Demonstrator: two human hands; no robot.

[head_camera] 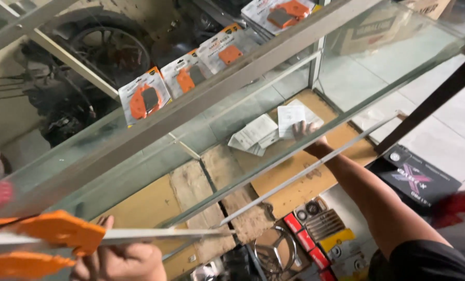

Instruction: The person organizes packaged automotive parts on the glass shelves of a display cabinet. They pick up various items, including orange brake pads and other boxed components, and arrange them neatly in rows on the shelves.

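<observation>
My right hand (304,130) reaches deep into a glass display cabinet (253,67). Its fingers lie spread on a white folded paper (289,118) on the cardboard-lined bottom shelf (295,177). More folded papers (254,136) lie just left of it. At the bottom left, my left hand (120,260) is curled around the near edge of a glass pane (165,234). Blurred orange shapes (55,231) hang close to the camera beside that hand.
Several carded packs with orange brake pads (144,100) lean on the upper glass shelf. A motorcycle wheel (107,47) stands behind the cabinet. A black box (420,179) lies on the tiled floor at the right. Small red and yellow boxes (315,237) sit below the shelf.
</observation>
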